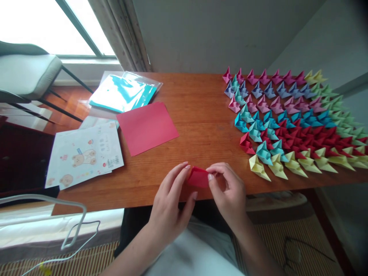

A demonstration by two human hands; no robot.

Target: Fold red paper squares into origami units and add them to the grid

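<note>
A small folded piece of red paper (199, 178) lies between my hands near the table's front edge. My right hand (229, 188) pinches its upper right corner between thumb and forefinger. Along the paper's left side, my left hand (174, 195) has its fingers stretched out, the fingertips at the upper left corner and the thumb held apart below. A flat sheet of red paper (148, 128) rests on the table beyond my left hand.
Rows of folded paper boats in several colours, including a yellow paper boat (258, 165), cover the right side of the wooden table (198, 103). Plastic-wrapped paper packs (123, 94) and printed bear sheets (86, 153) lie left. A chair (28, 73) stands by the window.
</note>
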